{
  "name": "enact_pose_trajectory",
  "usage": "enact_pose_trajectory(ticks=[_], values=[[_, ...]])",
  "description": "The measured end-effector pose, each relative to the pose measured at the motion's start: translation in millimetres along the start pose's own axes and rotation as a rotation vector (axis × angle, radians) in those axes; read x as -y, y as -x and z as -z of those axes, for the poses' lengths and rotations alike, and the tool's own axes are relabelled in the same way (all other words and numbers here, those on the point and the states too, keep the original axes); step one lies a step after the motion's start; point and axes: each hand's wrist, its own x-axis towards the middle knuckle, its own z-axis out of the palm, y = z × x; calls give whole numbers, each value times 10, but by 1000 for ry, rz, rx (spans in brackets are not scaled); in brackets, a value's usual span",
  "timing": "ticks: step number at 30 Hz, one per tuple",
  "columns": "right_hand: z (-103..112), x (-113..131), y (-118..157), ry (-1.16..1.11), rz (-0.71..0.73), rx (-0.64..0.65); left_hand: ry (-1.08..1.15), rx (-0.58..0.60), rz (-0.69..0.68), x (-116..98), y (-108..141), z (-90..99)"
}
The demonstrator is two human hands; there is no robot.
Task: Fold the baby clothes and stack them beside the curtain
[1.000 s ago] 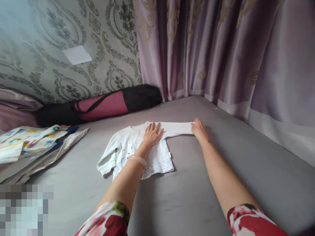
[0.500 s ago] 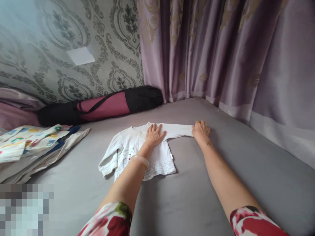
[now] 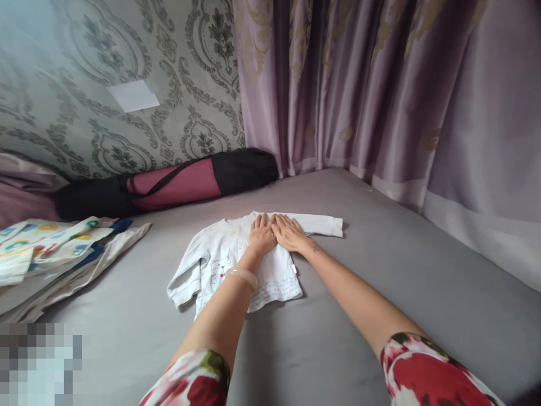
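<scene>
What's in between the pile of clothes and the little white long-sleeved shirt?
The head view shows just smooth grey fabric between the multicoloured flat clothes pile and the white long-sleeved cloth shirt.

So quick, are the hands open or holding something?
Left hand: open, laid flat on the white shirt.
Right hand: open, laid on it beside the left.

Room on bed (image 3: 426, 265) right of shirt (image 3: 230, 242), clothes pile (image 3: 59, 242) blocking left, bag (image 3: 177, 185) and curtain (image 3: 342, 96) beyond
</scene>
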Motion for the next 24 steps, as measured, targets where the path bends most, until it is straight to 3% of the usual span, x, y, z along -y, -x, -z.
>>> enact_pose_trajectory(ticks=[7, 16, 21, 24], values=[[167, -402, 196, 136, -88, 11, 43, -37, 9, 5, -35, -62], [362, -1033, 328, 284, -146, 16, 87, 63, -11, 57, -38, 9], [384, -1130, 367, 266, -120, -23, 110, 155, -42, 113, -29, 127], [373, -1114, 365, 260, -128, -25, 176, 167, -133, 243, 107, 261]])
